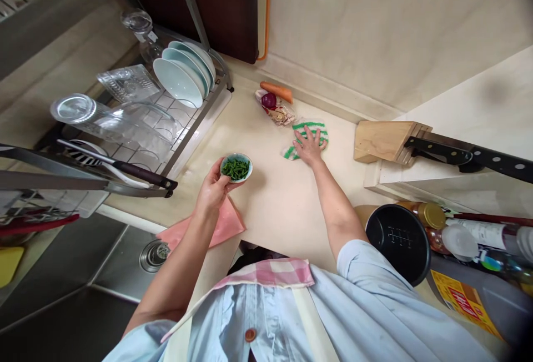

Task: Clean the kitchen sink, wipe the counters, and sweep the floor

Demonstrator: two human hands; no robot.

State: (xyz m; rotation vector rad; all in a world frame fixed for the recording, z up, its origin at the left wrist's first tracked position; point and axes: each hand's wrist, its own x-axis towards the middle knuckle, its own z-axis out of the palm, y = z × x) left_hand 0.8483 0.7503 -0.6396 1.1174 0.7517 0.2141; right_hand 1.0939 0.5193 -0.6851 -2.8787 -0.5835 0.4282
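My left hand [215, 186] grips a small bowl [250, 167] by its side, thumb at the rim. Chopped green leaves [236, 168] fill the bowl, which is held over the counter. Farther right, my right hand [309, 146] lies with spread fingers on a green and white striped cloth [313, 126], pressing it to the counter. Just behind the cloth are a carrot [276, 91] and a clear bag [282, 115] with a purple onion [268, 100] and pale pieces that I cannot make out.
A dish rack [195, 123] with bowls [179, 80] and glassware stands left, above a steel sink [120, 251]. A pink cloth [227, 223] lies at the counter's front edge. On the right are a knife block [378, 140], a black pot [397, 242] and several bottles.
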